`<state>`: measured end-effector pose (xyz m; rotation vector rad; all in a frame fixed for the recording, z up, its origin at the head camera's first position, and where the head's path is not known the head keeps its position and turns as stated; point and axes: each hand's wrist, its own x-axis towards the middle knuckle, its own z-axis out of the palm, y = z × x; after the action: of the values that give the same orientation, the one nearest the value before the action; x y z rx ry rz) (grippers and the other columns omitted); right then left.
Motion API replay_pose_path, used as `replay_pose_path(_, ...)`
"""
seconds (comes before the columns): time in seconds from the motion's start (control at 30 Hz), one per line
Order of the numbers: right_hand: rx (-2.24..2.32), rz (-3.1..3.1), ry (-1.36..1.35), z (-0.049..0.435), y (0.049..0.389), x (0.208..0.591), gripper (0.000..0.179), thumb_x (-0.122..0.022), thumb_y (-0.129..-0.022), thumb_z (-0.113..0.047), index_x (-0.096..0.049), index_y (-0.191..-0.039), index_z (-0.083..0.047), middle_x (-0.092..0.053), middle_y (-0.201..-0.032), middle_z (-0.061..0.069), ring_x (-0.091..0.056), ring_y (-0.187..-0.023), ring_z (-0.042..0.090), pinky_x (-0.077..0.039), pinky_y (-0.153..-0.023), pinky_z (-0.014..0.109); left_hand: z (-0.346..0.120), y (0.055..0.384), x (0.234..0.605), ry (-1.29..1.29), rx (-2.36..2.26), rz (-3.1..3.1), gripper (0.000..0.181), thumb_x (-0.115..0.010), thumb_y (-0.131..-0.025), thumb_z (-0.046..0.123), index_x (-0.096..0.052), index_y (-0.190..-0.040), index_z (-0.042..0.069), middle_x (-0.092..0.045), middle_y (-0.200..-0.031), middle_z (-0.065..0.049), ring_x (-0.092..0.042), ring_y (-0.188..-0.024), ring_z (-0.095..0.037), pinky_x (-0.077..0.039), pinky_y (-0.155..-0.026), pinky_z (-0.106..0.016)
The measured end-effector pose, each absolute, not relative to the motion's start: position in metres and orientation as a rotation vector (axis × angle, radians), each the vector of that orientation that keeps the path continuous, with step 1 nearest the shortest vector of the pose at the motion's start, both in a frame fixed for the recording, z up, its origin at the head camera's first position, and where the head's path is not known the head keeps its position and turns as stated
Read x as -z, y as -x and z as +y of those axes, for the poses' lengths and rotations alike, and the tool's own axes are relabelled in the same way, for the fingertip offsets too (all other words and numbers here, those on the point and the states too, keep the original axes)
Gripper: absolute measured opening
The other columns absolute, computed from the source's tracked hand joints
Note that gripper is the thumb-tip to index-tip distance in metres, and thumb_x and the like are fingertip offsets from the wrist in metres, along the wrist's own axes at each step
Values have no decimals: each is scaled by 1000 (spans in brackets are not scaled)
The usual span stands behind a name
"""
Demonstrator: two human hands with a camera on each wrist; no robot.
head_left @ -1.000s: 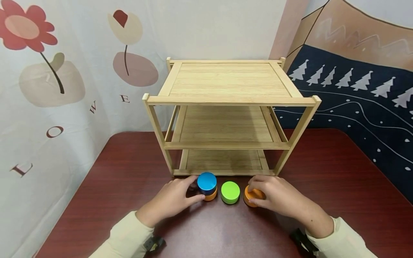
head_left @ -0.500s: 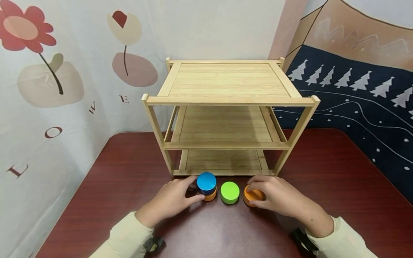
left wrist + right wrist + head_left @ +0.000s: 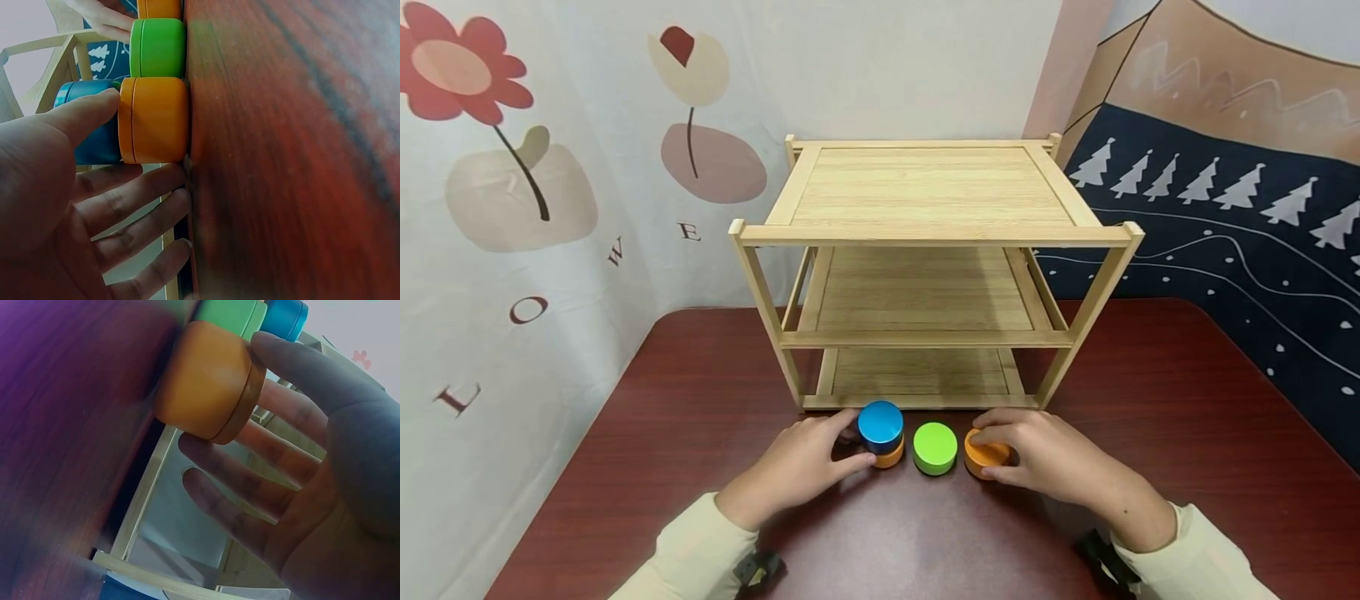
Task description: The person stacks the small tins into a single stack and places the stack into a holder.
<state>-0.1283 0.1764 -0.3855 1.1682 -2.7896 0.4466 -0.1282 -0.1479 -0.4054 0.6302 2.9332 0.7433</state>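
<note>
A blue round lidded tin (image 3: 881, 425) stands on an orange tin (image 3: 891, 456), close in front of the shelf. My left hand (image 3: 805, 458) holds the blue tin from the left. Its thumb crosses the blue side with the tip at the seam between both tins, and the other fingers lie at the far side. To their right sits a green tin (image 3: 936, 447), touched by neither hand. A second orange tin (image 3: 985, 455) is pinched by my right hand (image 3: 1037, 450), thumb at its lid edge and index finger over the far side.
A three-tier light wooden shelf (image 3: 936, 235) stands behind the tins on the dark red table (image 3: 880, 542). Printed fabric (image 3: 587, 167) hangs behind and beside the table.
The orange tin under my right hand has shifted slightly left, toward the green tin. My left hand and the stacked tins stay in place.
</note>
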Motion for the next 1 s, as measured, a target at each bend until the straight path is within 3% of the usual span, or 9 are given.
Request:
replay_pose_path(0.37,-393,-2843,-1159,177,129,384,38,-84,-80,-22,-75,-117,-15,-69,-125,5,-68,-113,24,-57,-87,40,-148,130,407,-635,-736,2934,53,-74,-88,45,-61,-131,16,-76,-101,6,-72,-99,-16,-55,-87,-46)
replay_pose_path(1.0,-442,-2862,-1157,177,129,388,40,-82,-82,-21,-73,-121,-14,-67,-129,7,-67,-114,25,-57,-88,41,-149,129,407,-642,-737,2932,54,-74,-88,45,-61,-132,15,-76,-102,6,-72,-100,-17,-55,-88,-46)
